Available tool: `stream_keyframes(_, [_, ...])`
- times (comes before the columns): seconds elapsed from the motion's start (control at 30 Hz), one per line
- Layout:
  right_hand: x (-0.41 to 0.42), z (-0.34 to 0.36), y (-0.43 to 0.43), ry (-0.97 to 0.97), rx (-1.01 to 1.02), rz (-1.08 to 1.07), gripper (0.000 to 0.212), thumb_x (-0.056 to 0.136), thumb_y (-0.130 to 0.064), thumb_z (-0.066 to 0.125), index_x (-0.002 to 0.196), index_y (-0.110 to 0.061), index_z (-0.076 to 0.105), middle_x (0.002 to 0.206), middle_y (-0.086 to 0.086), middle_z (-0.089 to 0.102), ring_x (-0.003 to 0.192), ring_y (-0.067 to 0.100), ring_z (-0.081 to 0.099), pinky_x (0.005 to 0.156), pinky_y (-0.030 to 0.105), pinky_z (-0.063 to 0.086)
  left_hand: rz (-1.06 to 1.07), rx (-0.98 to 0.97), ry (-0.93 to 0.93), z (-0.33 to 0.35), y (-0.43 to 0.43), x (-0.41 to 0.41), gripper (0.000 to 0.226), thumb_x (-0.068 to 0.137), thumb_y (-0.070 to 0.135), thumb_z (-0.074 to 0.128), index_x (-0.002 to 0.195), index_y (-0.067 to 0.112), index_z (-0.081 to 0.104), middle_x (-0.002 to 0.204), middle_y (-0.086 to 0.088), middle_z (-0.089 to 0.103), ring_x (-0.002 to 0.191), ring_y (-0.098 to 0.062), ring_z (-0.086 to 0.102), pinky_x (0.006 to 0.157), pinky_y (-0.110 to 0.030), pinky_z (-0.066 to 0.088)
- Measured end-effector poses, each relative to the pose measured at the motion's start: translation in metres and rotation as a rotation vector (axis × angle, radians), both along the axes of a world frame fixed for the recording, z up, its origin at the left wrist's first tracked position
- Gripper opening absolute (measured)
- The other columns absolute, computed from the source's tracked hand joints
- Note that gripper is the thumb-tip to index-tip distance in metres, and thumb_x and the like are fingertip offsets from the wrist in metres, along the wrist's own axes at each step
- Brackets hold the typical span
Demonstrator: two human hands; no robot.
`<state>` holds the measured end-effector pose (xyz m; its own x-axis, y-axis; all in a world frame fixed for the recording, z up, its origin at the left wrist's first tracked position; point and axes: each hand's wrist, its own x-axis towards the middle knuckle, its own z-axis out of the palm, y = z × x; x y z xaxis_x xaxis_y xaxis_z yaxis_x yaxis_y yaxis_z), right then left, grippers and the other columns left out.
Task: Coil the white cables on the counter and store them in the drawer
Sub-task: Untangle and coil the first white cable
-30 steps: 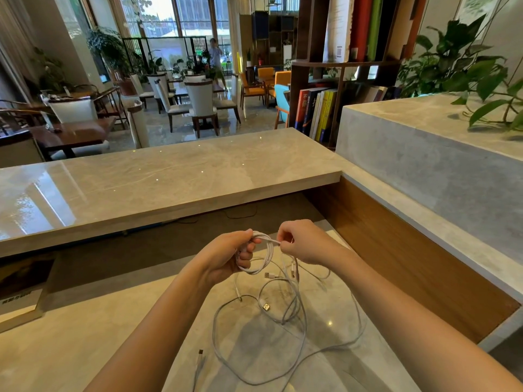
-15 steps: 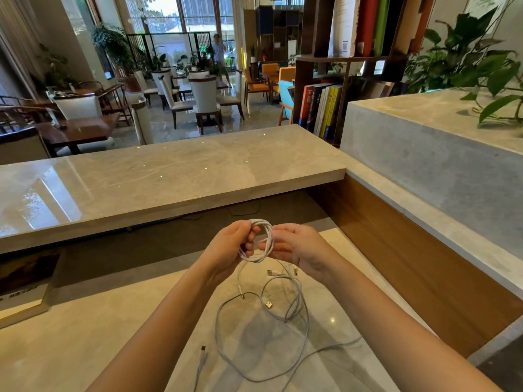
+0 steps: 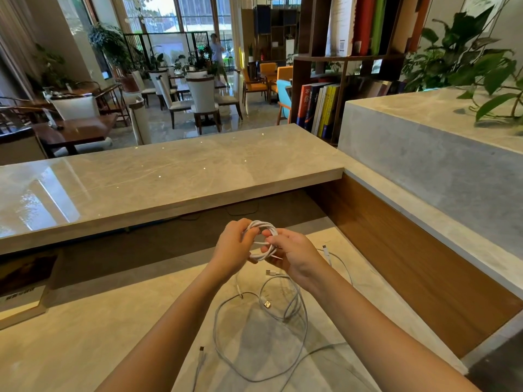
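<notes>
A small coil of white cable (image 3: 261,230) is held up over the lower counter (image 3: 85,335). My left hand (image 3: 233,248) grips the coil's left side. My right hand (image 3: 294,251) pinches its right side, fingers curled round the strands. From the coil a cable tail drops to the counter. Loose white cables (image 3: 263,329) lie there in tangled loops below my hands, with a USB plug (image 3: 267,303) in the middle and another plug end (image 3: 201,350) at the lower left. No drawer is in view.
A raised marble bar top (image 3: 169,176) runs across behind the lower counter. A wooden side panel (image 3: 410,267) and a marble ledge (image 3: 441,154) stand to the right. A framed sign (image 3: 19,295) sits at the left. A bookshelf, plants, chairs and tables lie beyond.
The coil has grown tighter and rounder. My right hand has moved in from the right to meet the coil, and more of the cable has been drawn up off the counter.
</notes>
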<state>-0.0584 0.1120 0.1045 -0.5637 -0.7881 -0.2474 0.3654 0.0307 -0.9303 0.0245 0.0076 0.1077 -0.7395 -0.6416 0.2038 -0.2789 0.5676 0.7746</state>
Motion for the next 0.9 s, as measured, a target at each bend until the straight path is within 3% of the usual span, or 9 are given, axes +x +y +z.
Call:
stream_keyframes(0.1, [0.0,-0.001,0.004,-0.109,-0.08,0.06,0.017,0.09,-0.002,0.049,0.092,-0.007,0.065,0.07,0.007,0.063,0.069,0.016,0.061,0.076,0.033,0.052,-0.046,0.133,0.011,-0.002,-0.002,0.003,0.018,0.097,0.025,0.043,0.103,0.015,0.057,0.093,-0.007,0.059,0.073,-0.013,0.06,0.052,-0.015,0.052])
stream_keyframes(0.27, [-0.003,-0.001,0.006,-0.067,-0.072,0.147,0.02,0.088,-0.001,0.044,0.087,-0.006,0.063,0.073,0.008,0.063,0.069,0.017,0.06,0.068,0.03,0.051,-0.111,0.237,-0.029,-0.006,-0.002,0.006,0.023,0.098,0.03,0.04,0.105,0.016,0.058,0.094,-0.007,0.061,0.077,-0.017,0.062,0.054,-0.024,0.056])
stream_keyframes(0.47, [-0.007,-0.004,0.007,-0.178,-0.192,0.2,0.022,0.092,-0.001,0.041,0.1,-0.002,0.061,0.086,0.016,0.063,0.081,0.024,0.063,0.084,0.036,0.052,-0.11,0.408,0.046,-0.006,-0.003,0.005,0.022,0.098,0.026,0.042,0.103,0.016,0.061,0.094,-0.012,0.065,0.074,-0.017,0.062,0.065,-0.027,0.056])
stream_keyframes(0.63, [-0.004,-0.005,0.009,-0.151,-0.177,0.226,0.024,0.093,-0.001,0.047,0.112,-0.003,0.062,0.097,0.016,0.067,0.091,0.026,0.065,0.078,0.031,0.057,-0.067,0.297,0.065,-0.008,-0.004,0.006,0.021,0.099,0.025,0.041,0.103,0.02,0.062,0.09,-0.005,0.064,0.077,-0.016,0.059,0.069,-0.028,0.05])
stream_keyframes(0.73, [-0.001,-0.006,0.007,-0.142,-0.203,0.18,0.024,0.093,-0.001,0.048,0.114,0.0,0.06,0.1,0.016,0.066,0.094,0.026,0.065,0.083,0.033,0.057,-0.053,0.216,0.079,-0.01,-0.004,0.006,0.021,0.099,0.025,0.041,0.103,0.019,0.06,0.09,-0.006,0.063,0.075,-0.015,0.057,0.066,-0.023,0.047])
stream_keyframes(0.83, [0.003,-0.01,0.003,-0.202,-0.256,0.077,0.022,0.095,0.0,0.044,0.107,-0.001,0.063,0.088,0.012,0.068,0.087,0.025,0.065,0.086,0.037,0.054,-0.048,0.193,0.098,-0.01,-0.002,0.005,0.023,0.099,0.025,0.04,0.105,0.015,0.059,0.086,-0.005,0.062,0.071,-0.012,0.056,0.058,-0.015,0.045])
stream_keyframes(0.9, [0.006,-0.011,0.0,-0.241,-0.278,0.047,0.024,0.096,-0.002,0.042,0.102,-0.004,0.065,0.08,0.009,0.069,0.081,0.022,0.065,0.08,0.035,0.056,-0.041,0.237,0.106,-0.009,0.0,0.005,0.025,0.099,0.025,0.038,0.106,0.011,0.059,0.08,-0.003,0.058,0.063,-0.007,0.053,0.051,-0.011,0.044])
